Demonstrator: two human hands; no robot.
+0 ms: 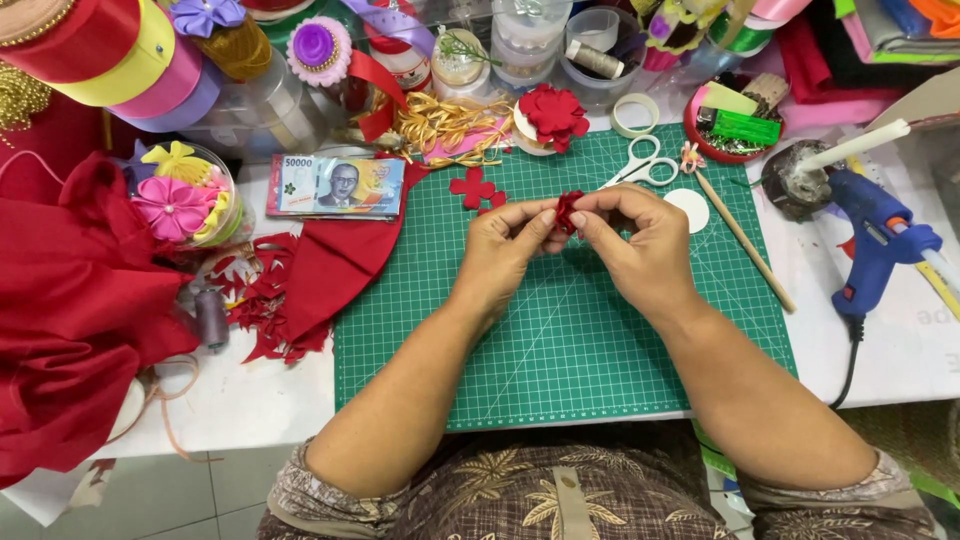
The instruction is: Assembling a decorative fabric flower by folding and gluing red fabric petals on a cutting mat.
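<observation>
- Head view: my left hand [503, 240] and right hand [640, 235] meet above the green mat [560, 340], at about 12 o'clock from my lap.
- Grip: both hands pinch a small red fabric piece [567, 211] between thumb and fingertips, left from 9 o'clock, right from 3 o'clock. Neither hand is slack.
- The piece is held in the air just over the mat, not resting on it.
- Step, as I judge it: folding or gathering the fabric into a petal shape.
- A red cut-out [473, 187] lies on the mat at 10 o'clock from my hands; the scissors [641, 164] at 1 o'clock; a finished red flower [552, 115] further off at 12.
- Glue gun [872, 240] at 3 o'clock, well apart.
- Next move, my guess: it calls for a steady pinch so the folds do not spring open.
</observation>
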